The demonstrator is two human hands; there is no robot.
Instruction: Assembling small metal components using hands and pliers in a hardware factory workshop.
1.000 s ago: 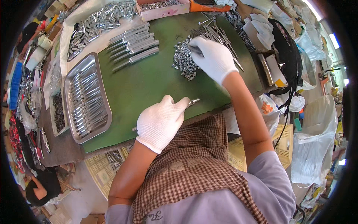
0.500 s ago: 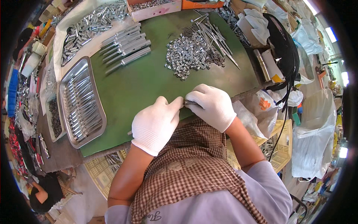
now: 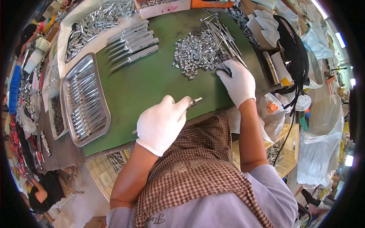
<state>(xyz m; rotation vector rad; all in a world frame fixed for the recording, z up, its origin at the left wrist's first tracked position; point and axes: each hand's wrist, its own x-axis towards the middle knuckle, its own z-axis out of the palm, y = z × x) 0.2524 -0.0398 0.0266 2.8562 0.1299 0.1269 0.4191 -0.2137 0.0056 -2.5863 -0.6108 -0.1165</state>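
My left hand (image 3: 161, 123), in a white knitted glove, is closed round a thin metal rod with a silver fitting (image 3: 195, 102) at its end. The fitting pokes out past the fingertips, and the rod's other end shows by the wrist. At the right, my gloved right hand (image 3: 239, 83) reaches to small dark pins or springs (image 3: 222, 57). Its fingers are pinched round a grey metal piece, too hidden to name. Beside it lie a heap of small silver metal pieces (image 3: 194, 53) and a bundle of long thin rods (image 3: 224, 36).
A steel tray (image 3: 107, 114) of rods with fittings stands at the left on the green mat (image 3: 152, 81). Several thick metal tubes (image 3: 142, 53) lie behind it. Silver cylinders (image 3: 91, 28) fill the back left. A black mesh item (image 3: 291, 49) stands at the right.
My right hand has left the left hand and moved away, up and to the right, to the dark pieces. The left hand stays nearly in place, with the fitting now uncovered.
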